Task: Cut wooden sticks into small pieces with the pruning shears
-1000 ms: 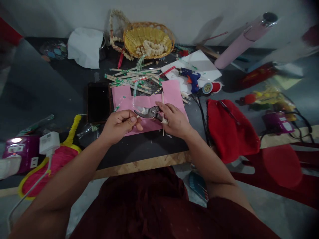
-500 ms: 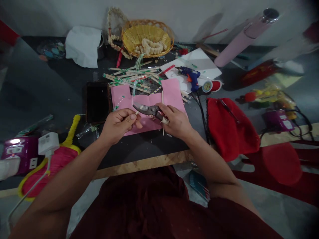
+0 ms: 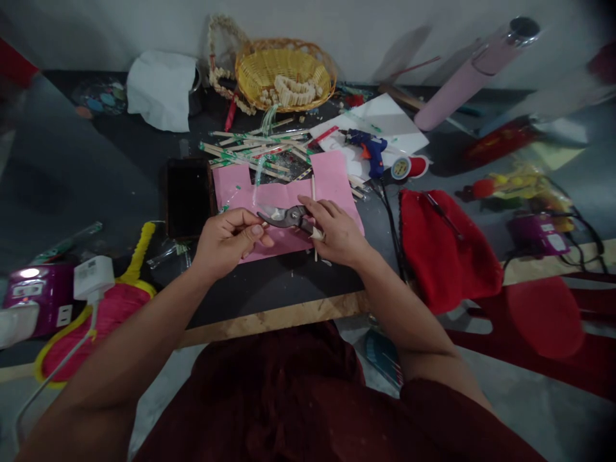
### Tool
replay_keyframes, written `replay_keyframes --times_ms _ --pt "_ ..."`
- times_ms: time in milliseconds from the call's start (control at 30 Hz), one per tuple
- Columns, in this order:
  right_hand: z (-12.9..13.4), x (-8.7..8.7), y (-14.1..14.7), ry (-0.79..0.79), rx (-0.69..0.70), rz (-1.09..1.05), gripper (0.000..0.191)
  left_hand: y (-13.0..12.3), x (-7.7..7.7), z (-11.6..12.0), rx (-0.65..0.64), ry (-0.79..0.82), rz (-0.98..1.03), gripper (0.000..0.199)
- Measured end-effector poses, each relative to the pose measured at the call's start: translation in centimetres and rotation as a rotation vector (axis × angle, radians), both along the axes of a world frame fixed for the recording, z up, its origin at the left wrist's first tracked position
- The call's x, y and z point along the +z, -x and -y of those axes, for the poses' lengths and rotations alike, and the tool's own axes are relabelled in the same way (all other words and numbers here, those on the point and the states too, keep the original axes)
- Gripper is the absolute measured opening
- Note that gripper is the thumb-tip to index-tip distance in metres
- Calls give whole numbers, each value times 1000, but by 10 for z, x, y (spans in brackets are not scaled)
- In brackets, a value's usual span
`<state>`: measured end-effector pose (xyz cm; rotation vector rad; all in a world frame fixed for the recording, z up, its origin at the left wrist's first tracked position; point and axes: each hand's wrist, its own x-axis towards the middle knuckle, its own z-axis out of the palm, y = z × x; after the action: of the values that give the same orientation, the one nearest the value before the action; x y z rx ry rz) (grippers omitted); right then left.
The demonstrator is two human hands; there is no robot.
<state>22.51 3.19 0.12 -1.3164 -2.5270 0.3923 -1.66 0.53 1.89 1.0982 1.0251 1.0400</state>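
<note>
My right hand [image 3: 339, 236] is wrapped round a pair of pruning shears [image 3: 289, 217], their blades pointing left. My left hand [image 3: 230, 242] is closed in a pinch on a short, thin wooden stick, mostly hidden by the fingers and the lower blade. The blade tip touches or almost touches the left fingertips; I cannot tell which. Beneath both hands lies a pink paper sheet [image 3: 337, 168] with a notch in its far edge. One pale stick [image 3: 313, 186] lies across it, partly under my right hand.
Behind the paper are piled wooden chopsticks [image 3: 250, 151], some in green wrappers. A phone [image 3: 189, 199] lies left, a blue glue gun [image 3: 370, 147] and red thread spool [image 3: 416, 167] right. A yellow basket [image 3: 250, 67] and pink flask [image 3: 462, 90] stand at the back.
The shears have tilted slightly, and their blade tip has dropped closer to the left fingertips. Less of the pinched stick shows. Both hands have moved only a little.
</note>
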Motion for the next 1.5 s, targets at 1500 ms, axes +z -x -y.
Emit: replay_keyframes --times_ms 1500 --pt "-10 12 -24 -58 135 -107 69 7 13 0 -362 180 262 29"
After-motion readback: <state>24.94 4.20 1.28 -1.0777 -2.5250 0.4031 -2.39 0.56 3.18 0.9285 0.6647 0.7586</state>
